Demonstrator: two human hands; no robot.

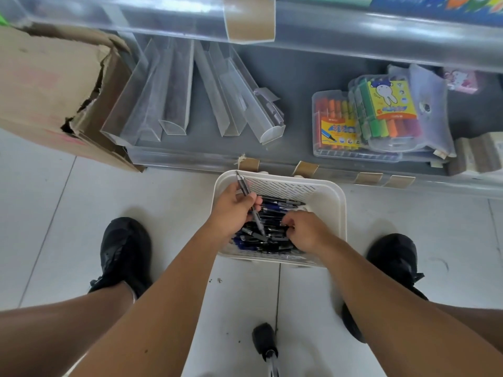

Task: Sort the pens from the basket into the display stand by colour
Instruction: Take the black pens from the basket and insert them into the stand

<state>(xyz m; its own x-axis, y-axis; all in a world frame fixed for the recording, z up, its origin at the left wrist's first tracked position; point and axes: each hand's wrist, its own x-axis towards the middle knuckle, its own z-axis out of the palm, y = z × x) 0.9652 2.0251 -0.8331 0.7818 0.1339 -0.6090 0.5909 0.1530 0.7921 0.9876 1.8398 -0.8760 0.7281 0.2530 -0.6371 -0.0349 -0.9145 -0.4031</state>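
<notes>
A white plastic basket (329, 197) stands on the floor between my feet, holding several black and blue pens (275, 206). My left hand (231, 209) grips a couple of grey-black pens (244, 186) that stick up over the basket's far left corner. My right hand (304, 229) reaches into the pile, fingers curled round a pen there. Clear plastic display troughs (174, 91) lie empty on the low grey shelf behind the basket.
A torn cardboard box (54, 91) sits at the left of the shelf. Boxes of coloured markers (381, 115) lie on the shelf at right. My black shoes (125, 254) flank the basket on the white tiled floor. A black-tipped stool leg (265, 341) stands near me.
</notes>
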